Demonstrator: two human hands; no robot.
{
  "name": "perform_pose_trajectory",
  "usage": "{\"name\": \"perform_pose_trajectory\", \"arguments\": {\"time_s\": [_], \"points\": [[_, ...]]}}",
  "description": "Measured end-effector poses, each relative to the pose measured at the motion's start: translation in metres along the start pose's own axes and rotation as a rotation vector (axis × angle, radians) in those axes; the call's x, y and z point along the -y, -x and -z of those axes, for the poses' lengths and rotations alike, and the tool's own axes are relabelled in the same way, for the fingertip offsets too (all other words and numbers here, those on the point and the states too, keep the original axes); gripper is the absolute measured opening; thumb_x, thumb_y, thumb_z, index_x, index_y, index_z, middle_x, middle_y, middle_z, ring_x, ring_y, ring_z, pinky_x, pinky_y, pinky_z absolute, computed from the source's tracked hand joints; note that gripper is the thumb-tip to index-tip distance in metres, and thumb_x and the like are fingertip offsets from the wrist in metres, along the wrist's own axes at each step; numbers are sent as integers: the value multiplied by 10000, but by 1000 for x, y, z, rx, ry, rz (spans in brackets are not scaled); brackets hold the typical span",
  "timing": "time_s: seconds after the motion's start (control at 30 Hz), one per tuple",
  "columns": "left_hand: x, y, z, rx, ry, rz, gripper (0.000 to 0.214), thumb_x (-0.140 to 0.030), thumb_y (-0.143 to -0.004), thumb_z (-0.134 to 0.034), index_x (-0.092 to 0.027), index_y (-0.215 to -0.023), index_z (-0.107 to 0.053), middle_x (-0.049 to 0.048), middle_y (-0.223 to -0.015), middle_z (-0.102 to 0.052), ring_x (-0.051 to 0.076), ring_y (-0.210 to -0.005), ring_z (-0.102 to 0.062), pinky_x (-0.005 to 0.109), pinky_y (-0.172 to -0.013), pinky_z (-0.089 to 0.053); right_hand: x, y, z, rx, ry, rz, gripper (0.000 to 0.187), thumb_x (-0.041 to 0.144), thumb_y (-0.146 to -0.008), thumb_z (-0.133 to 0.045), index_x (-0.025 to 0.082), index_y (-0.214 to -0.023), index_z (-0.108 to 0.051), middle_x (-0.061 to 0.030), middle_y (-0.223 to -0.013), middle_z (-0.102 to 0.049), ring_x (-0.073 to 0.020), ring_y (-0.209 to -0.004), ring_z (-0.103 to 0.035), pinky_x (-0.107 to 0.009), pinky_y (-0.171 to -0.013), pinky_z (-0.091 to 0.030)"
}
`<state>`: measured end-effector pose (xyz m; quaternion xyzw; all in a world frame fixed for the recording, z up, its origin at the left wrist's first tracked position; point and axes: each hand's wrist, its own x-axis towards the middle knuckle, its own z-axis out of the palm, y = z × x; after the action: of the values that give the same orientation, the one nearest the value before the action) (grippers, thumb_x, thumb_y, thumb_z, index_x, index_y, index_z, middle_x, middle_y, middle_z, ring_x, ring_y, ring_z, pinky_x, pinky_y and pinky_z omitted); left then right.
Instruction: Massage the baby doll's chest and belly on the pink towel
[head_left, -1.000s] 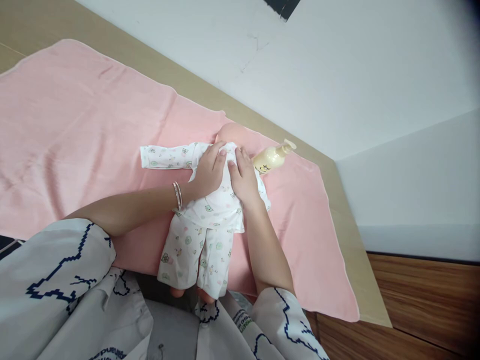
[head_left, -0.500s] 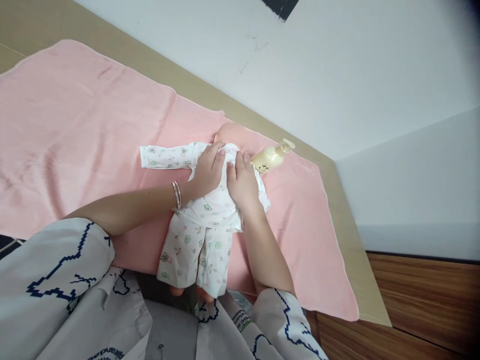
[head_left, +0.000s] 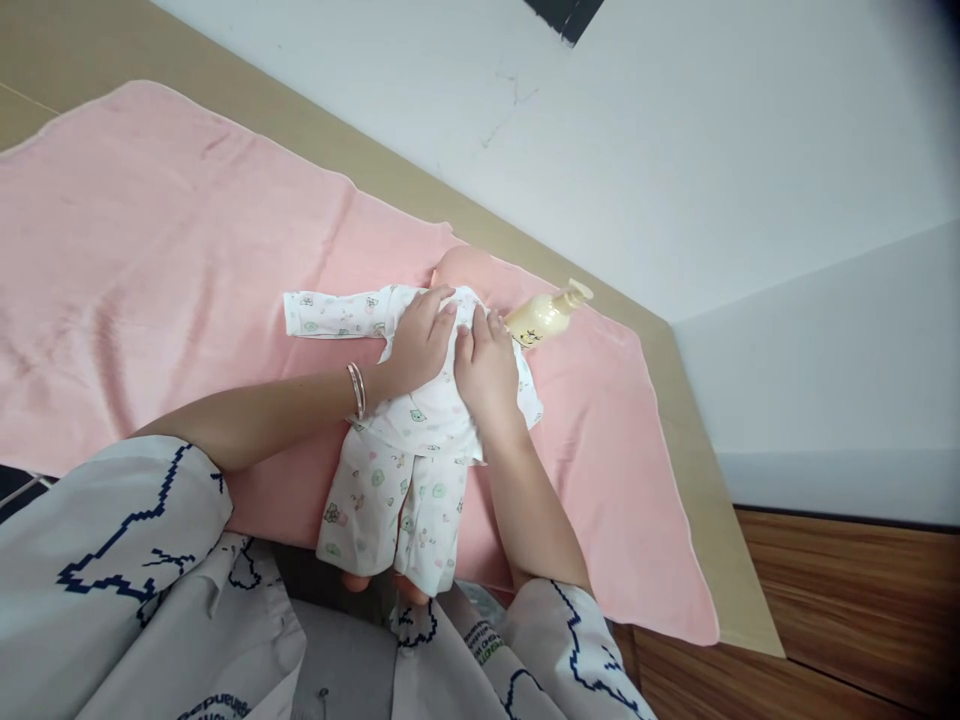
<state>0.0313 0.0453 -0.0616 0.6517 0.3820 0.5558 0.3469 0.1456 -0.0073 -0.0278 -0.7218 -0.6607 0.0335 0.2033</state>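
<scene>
A baby doll [head_left: 459,268] lies on a pink towel [head_left: 172,250], dressed in a white printed top [head_left: 431,405] and matching trousers [head_left: 390,510]. My left hand [head_left: 420,340], with a bangle at the wrist, rests on the doll's chest, fingers curled at the collar. My right hand [head_left: 487,368] lies beside it on the chest, fingers bent onto the fabric near the neck. Both hands press on the top's front. One sleeve [head_left: 330,313] stretches out flat to the left. The doll's feet poke out at the towel's near edge.
A cream pump bottle [head_left: 544,315] lies on the towel just right of the doll's head. The towel covers a beige tabletop [head_left: 709,500] set against a white wall. Wooden floor shows at the lower right.
My right hand's fingers have drawn in slightly toward the doll's collar. The left hand stays in place.
</scene>
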Motion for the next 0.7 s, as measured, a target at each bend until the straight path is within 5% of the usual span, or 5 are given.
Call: {"name": "perform_pose_trajectory", "arguments": {"time_s": [0.13,0.23,0.37,0.5,0.7], "points": [[1,1,-1,39,-95,-30,341,-382,-1026,-432,-177,-1241,-600,149,-1364,-652,280,-1363,-561,487,-1190,-438,21,14,0,87,43,136,562,274,-1006,-341,109,-1532,-453,-154,-1649,-369,-343,-1586,-232,-615,-1285,-197],[2,3,-3,60,-174,-89,322,-313,-1006,-450,-192,-1270,-588,150,-1437,-607,272,-1433,-506,478,-1249,-362,10,4,0,90,-43,155,537,301,-1031,-291,198,-1522,-481,-89,-1660,-367,-304,-1591,-235,-606,-1287,-201],[4,5,-6,93,-254,-109,349,-268,-995,-439,-174,-1308,-562,158,-1522,-539,276,-1468,-465,523,-1277,-295,-11,-11,-1,5,-102,49,571,366,-1043,-258,156,-1538,-450,-153,-1651,-364,-312,-1570,-292,-599,-1260,-273],[4,4,-4,84,-244,-89,347,-254,-996,-419,-164,-1289,-582,152,-1464,-594,260,-1431,-506,500,-1260,-330,4,3,-2,-4,56,34,594,329,-1036,-275,48,-1537,-426,-235,-1621,-382,-373,-1557,-296,-611,-1255,-271],[1,2,-1,90,-226,-134,317,-313,-1031,-369,-224,-1147,-650,104,-1313,-697,259,-1348,-581,500,-1247,-356,17,10,1,148,22,236,559,254,-991,-350,177,-1536,-454,-88,-1636,-411,-304,-1601,-192,-602,-1302,-180]]}}
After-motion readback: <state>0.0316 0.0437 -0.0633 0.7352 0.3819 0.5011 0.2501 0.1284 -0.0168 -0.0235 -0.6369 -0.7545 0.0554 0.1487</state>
